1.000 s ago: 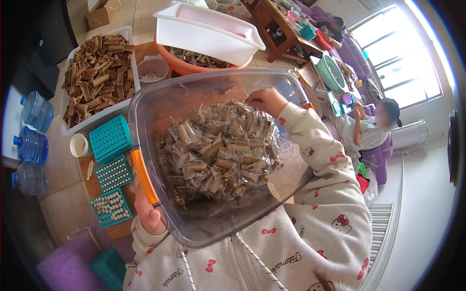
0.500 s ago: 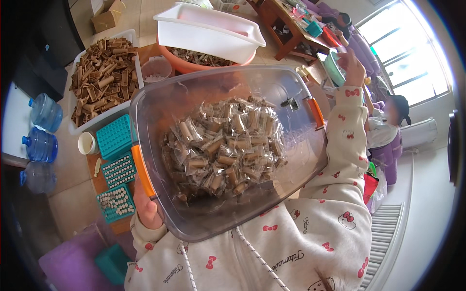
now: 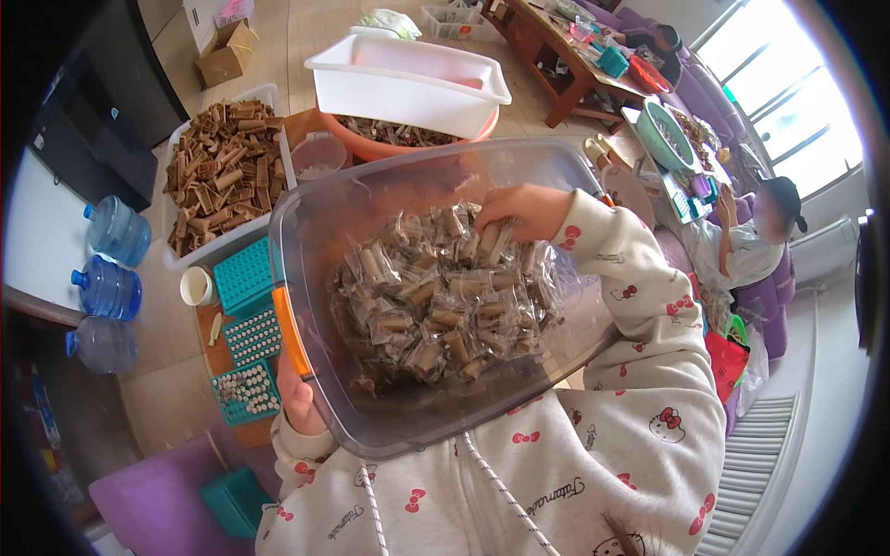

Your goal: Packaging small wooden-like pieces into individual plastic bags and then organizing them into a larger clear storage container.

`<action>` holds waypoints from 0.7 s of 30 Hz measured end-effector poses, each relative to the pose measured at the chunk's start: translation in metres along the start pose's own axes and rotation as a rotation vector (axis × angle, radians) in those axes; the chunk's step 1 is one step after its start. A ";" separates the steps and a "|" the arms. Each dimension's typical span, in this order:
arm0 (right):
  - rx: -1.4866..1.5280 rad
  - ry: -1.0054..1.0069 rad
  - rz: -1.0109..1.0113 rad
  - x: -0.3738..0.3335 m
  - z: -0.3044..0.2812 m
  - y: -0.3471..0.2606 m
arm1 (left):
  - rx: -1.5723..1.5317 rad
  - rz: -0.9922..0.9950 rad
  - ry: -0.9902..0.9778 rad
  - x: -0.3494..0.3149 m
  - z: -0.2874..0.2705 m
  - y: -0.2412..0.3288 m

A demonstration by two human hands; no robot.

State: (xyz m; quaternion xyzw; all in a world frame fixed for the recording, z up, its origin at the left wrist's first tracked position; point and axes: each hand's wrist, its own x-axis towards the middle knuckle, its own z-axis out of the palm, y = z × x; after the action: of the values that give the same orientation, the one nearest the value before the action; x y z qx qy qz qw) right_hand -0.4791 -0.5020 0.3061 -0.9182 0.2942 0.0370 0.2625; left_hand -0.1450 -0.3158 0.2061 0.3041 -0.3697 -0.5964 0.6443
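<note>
Wrapped tubes (image 3: 447, 317), dozens in one clear bin (image 3: 408, 424); right hand (image 3: 527, 211) curled onto one, hold unclear; left hand (image 3: 298, 404), grip hidden.

The clear tub (image 3: 436, 422) lies open from above, with bare room along its near edge and toward its near right corner, while a mound of wrapped brown pieces (image 3: 445, 301) fills the middle and the right fingers (image 3: 491, 206) and sleeve (image 3: 621, 264) block the way in over the right edge. Beyond the far edge, a white bin (image 3: 408, 88) and the orange basin (image 3: 366, 144) under it stand close; at the left edge, an orange handle (image 3: 291, 334), the left fingers (image 3: 297, 394) and teal trays (image 3: 244, 275) on the worktop (image 3: 252, 434) crowd any side approach.
</note>
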 end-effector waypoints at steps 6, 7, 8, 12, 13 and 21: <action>0.700 0.513 0.152 -0.005 -0.071 0.009 | -0.100 0.000 -0.027 0.002 -0.011 -0.005; 0.804 0.505 0.147 -0.002 -0.087 0.009 | 0.025 0.016 -0.075 -0.001 -0.018 0.002; 0.907 0.492 0.139 0.003 -0.103 0.011 | 0.153 0.033 -0.119 -0.002 -0.026 0.012; 0.862 0.878 0.211 0.054 -0.113 0.070 | 0.555 -0.211 -0.077 0.016 -0.042 0.065; 0.848 0.972 0.219 0.068 -0.112 0.083 | 0.867 0.014 -0.072 0.031 -0.029 0.083; 0.078 0.657 0.305 0.118 -0.081 0.128 | 1.256 0.399 -0.184 0.256 0.049 0.095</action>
State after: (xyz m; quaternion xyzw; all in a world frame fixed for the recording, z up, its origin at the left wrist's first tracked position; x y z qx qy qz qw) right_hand -0.4603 -0.6927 0.2901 -0.8160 0.4975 -0.2326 0.1802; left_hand -0.1305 -0.5575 0.3408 0.4954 -0.7495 -0.1604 0.4087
